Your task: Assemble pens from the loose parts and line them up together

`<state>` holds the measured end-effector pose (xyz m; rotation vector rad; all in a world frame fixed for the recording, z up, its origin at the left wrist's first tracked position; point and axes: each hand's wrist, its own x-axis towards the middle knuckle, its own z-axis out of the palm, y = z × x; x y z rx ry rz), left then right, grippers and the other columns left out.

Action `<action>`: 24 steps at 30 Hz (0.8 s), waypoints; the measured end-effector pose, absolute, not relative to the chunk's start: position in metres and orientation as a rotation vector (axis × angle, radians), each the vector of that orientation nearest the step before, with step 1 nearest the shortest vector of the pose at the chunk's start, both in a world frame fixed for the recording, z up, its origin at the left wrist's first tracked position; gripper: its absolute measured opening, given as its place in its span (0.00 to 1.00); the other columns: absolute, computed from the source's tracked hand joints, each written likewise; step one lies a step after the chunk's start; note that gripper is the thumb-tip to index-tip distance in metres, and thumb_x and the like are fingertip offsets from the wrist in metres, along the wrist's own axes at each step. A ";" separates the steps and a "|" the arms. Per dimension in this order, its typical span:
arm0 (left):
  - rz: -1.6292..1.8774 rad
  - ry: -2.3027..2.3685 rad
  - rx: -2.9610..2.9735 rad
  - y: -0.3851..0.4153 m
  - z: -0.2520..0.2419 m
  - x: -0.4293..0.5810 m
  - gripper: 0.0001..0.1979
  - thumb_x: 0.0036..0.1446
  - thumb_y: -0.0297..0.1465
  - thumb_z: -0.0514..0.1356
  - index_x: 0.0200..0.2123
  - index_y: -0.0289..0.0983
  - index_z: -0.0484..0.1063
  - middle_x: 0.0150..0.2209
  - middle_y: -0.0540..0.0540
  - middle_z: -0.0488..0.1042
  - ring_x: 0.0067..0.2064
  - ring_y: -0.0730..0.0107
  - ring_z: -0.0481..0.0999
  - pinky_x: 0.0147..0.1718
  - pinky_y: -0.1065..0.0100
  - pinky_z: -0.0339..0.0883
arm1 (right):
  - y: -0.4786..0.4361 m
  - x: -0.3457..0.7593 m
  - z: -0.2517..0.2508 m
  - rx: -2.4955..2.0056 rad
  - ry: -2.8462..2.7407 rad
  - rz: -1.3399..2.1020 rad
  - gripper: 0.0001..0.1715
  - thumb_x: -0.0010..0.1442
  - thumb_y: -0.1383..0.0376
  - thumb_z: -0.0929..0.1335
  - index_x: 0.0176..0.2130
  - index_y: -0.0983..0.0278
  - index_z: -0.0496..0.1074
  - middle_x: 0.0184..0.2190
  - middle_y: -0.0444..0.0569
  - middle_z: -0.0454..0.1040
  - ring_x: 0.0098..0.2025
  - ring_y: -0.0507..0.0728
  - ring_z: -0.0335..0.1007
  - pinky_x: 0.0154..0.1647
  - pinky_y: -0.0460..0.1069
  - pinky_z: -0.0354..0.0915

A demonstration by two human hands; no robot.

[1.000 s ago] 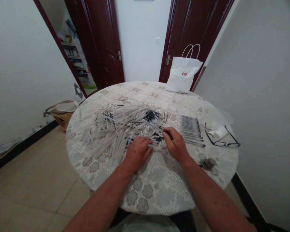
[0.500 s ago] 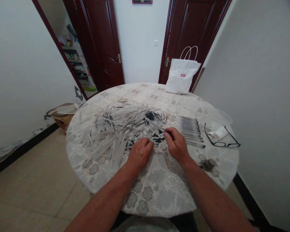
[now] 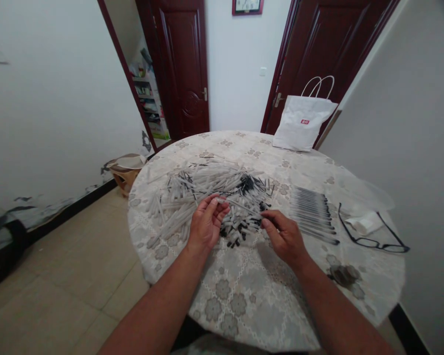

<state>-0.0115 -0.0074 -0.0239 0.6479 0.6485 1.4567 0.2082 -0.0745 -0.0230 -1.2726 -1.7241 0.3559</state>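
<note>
Over the pile, my right hand [image 3: 283,234] pinches one end of a thin translucent tube [image 3: 242,206]. The tube slants up and left toward my left hand [image 3: 208,222], which is turned partly palm up. A small whitish piece [image 3: 221,199] is pinched between its thumb and fingers. Whether the piece and the tube touch, I cannot tell. Beneath both hands lies a loose pile of whitish tubes [image 3: 177,214], with small black caps [image 3: 237,239] at its near edge and a dark cluster of thin black sticks [image 3: 247,183] farther back.
Right of the pile, dark-ended translucent sticks [image 3: 313,212] lie side by side in a row. Beyond them are black-framed glasses [image 3: 368,243], a white packet [image 3: 364,223] and a small dark object [image 3: 344,275]. A white paper bag [image 3: 303,123] stands at the back of the round table [image 3: 240,315].
My left hand has lifted off the pile's near edge and turned palm up, with a whitish piece in its fingers. My right hand still pinches a tube. The view has shifted left.
</note>
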 end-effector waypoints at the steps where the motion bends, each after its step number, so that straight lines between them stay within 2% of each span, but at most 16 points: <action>1: 1.460 0.640 0.633 -0.007 -0.025 -0.012 0.18 0.53 0.35 0.71 0.45 0.37 0.73 0.42 0.47 0.80 0.39 0.72 0.81 0.42 0.68 0.76 | -0.075 0.208 -0.023 -1.278 -1.739 0.349 0.11 0.68 0.61 0.65 0.47 0.61 0.75 0.33 0.47 0.79 0.32 0.56 0.75 0.36 0.49 0.66; 6: 1.481 0.650 0.607 -0.008 -0.026 -0.012 0.18 0.52 0.35 0.72 0.44 0.37 0.75 0.41 0.46 0.80 0.37 0.71 0.81 0.34 0.70 0.76 | -0.074 0.207 -0.021 -1.304 -1.777 0.302 0.11 0.68 0.62 0.65 0.45 0.62 0.76 0.30 0.45 0.78 0.30 0.53 0.74 0.34 0.47 0.65; 13: 1.483 0.677 0.671 -0.008 -0.026 -0.011 0.18 0.52 0.34 0.71 0.44 0.36 0.76 0.41 0.44 0.81 0.37 0.69 0.81 0.36 0.67 0.77 | -0.073 0.206 -0.021 -1.316 -1.815 0.203 0.10 0.67 0.63 0.66 0.44 0.62 0.76 0.31 0.46 0.78 0.30 0.53 0.74 0.35 0.47 0.66; 24: 1.431 0.760 0.742 -0.012 -0.025 -0.009 0.19 0.52 0.38 0.71 0.44 0.35 0.75 0.41 0.42 0.82 0.36 0.68 0.82 0.38 0.65 0.78 | -0.067 0.202 -0.029 -1.212 -1.959 -0.010 0.10 0.69 0.64 0.66 0.47 0.63 0.74 0.39 0.52 0.80 0.39 0.57 0.77 0.44 0.50 0.71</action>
